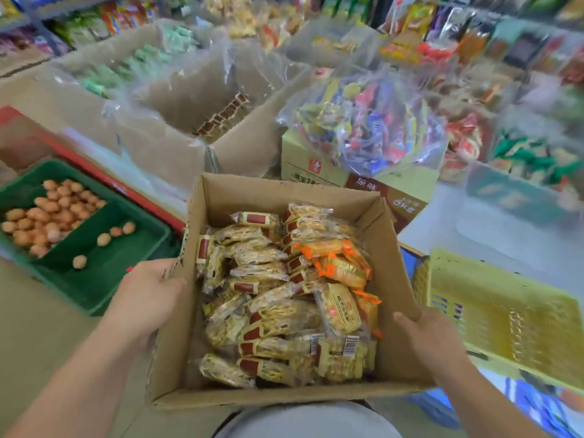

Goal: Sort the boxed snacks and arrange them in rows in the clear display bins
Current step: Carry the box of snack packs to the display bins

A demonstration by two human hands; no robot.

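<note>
Left hand (148,292), right hand (423,336): two grips on one cardboard box (278,194) of perhaps forty snack packets (278,308).

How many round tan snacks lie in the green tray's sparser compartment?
4 round tan snacks, green plastic tray: three in a row near its divider, one alone below. None seems hidden.

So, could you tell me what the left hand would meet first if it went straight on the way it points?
The left hand grips the left wall of the cardboard box, pointing inward. Going on, it would probably meet the wrapped snack packets piled inside first; depth is unclear.
</note>
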